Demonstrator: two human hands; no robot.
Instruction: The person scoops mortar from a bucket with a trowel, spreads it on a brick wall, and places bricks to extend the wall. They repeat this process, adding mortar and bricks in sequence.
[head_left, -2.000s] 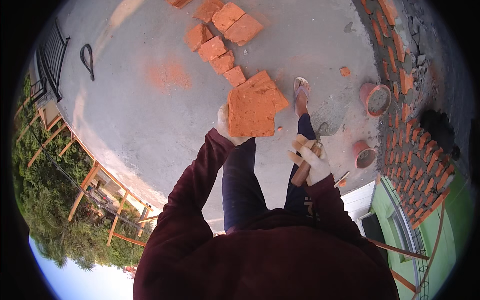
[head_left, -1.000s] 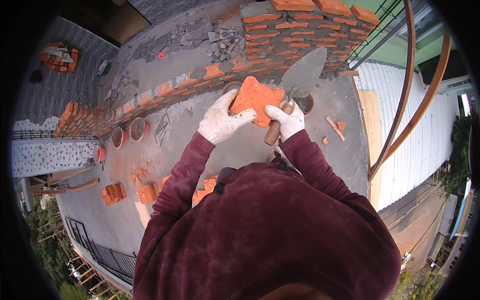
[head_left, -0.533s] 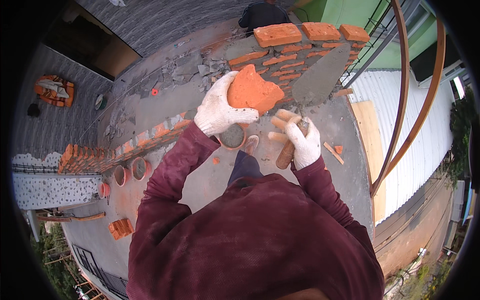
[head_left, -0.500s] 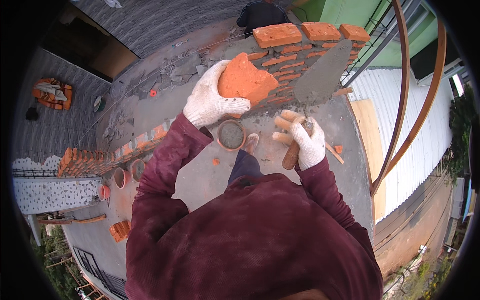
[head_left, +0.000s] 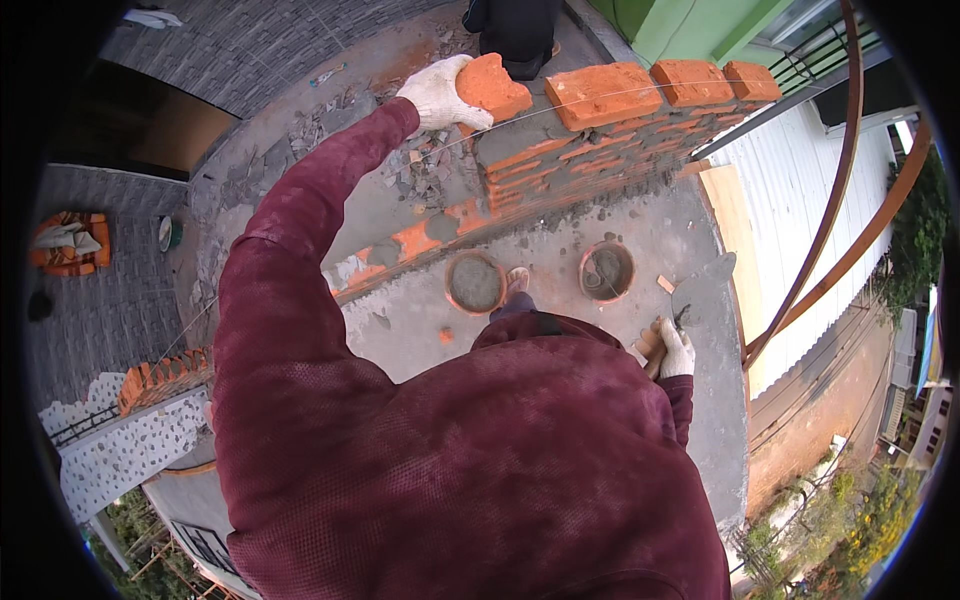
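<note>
My left hand (head_left: pixel 438 97), in a white knit glove, grips a broken orange brick (head_left: pixel 494 88) at the near left end of the brick wall (head_left: pixel 570 150). The brick is over the grey mortar on top of that wall; whether it touches is hard to tell. A row of whole bricks (head_left: pixel 606 95) lies along the wall's top to the right, with a thin string stretched past them. Low at my right side, my gloved right hand (head_left: pixel 676 350) is closed on a trowel (head_left: pixel 706 284). Its grey, mortar-coated blade points up and away; my body partly hides the handle.
Two round buckets of mortar, one at left (head_left: pixel 475 283) and one at right (head_left: pixel 606 272), stand on the concrete floor. A low brick course (head_left: pixel 410 241) runs left. Another person (head_left: pixel 514 30) is beyond the wall. Curved brown bars (head_left: pixel 850 160) rise at right beside the floor's edge.
My left hand has carried the broken brick up and away to the wall's end. My right hand has lowered the trowel toward my right side. The view has shifted, showing a second bucket.
</note>
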